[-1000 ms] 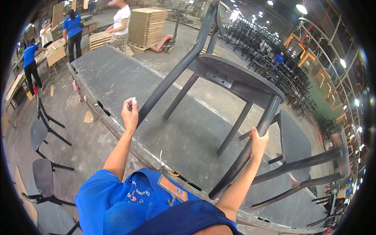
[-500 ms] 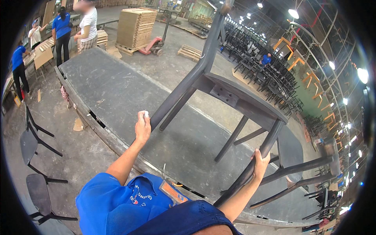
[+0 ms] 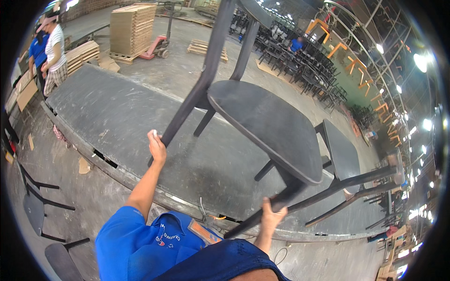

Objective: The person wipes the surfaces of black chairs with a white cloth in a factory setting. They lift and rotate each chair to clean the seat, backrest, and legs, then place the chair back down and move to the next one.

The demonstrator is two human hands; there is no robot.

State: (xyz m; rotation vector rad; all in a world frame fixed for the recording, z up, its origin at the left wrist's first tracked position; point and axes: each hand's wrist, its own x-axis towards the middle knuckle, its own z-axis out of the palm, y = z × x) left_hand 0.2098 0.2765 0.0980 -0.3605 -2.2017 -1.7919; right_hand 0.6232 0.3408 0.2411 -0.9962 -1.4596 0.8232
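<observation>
A black chair (image 3: 267, 124) with a curved seat is tilted over the long dark grey work table (image 3: 117, 107) in front of me. My right hand (image 3: 272, 218) is wrapped round its near front leg, below the seat corner. My left hand (image 3: 158, 149) is closed beside the chair's left rear leg, with a small white thing (image 3: 154, 133) at its fingertips. Whether that thing is held or wrapped on a finger, I cannot tell. The seat's upper face shows; the backrest runs up out of the picture. Whether all the legs rest on the table is unclear.
Another black chair (image 3: 344, 150) lies tipped on the table's right end. More dark chairs (image 3: 35, 210) stand on the floor at left. Farther off are a stack of boards (image 3: 131, 33), a red pallet jack (image 3: 153, 48), people at left, and rows of black chairs (image 3: 304, 70).
The chair has turned and tilted, so its seat top now shows instead of its underside edge. My right hand has moved left and nearer me; my left hand has shifted slightly left. The view has turned.
</observation>
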